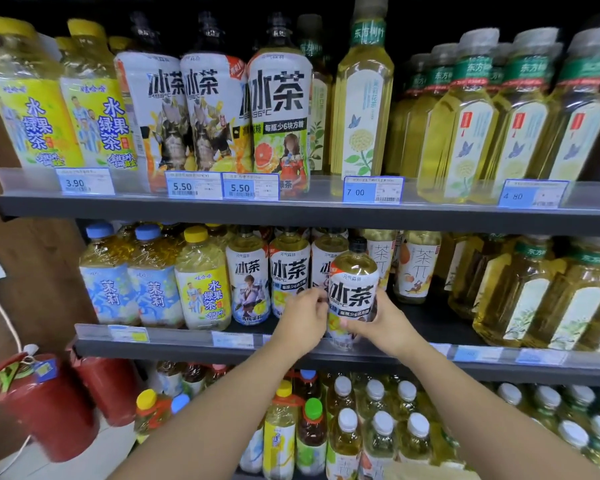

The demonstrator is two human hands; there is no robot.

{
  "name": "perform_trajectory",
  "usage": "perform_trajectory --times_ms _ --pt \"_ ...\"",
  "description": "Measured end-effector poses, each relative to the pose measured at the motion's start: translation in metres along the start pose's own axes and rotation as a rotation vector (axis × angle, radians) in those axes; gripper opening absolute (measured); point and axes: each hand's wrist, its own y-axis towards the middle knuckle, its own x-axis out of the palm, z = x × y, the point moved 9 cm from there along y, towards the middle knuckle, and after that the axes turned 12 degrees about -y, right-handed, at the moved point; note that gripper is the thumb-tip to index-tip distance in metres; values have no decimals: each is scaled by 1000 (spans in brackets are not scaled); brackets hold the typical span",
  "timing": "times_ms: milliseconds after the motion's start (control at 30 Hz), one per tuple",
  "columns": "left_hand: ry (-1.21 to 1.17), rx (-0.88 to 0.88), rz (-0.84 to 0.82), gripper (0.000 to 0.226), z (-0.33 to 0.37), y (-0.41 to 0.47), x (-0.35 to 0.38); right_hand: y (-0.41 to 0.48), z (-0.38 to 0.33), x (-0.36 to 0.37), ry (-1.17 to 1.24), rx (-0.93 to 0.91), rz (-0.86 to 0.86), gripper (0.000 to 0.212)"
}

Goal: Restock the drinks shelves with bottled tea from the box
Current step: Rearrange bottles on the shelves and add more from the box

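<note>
A black-capped tea bottle [353, 289] with a white label stands upright at the front of the middle shelf [194, 349]. My right hand [383, 325] grips its lower right side, thumb across the label. My left hand [302, 322] touches its left side with curled fingertips. Matching white-label tea bottles [248, 285] stand in a row just left of it and behind it. The box is out of view.
Larger tea bottles [278, 109] fill the top shelf [291, 209] above price tags. Peach-label bottles [416, 268] and square green-tea bottles [520, 292] stand to the right. Small bottles [378, 427] pack the bottom shelf. Two red fire extinguishers [49, 407] sit at the lower left.
</note>
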Motion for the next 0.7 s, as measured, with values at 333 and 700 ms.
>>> perform_trajectory --times_ms 333,700 --pt "-586 -336 -54 39 -42 4 4 10 -11 6 -21 -80 -55 76" --pt "-75 -330 -376 79 -44 -8 22 12 -1 11 252 -48 -177 69"
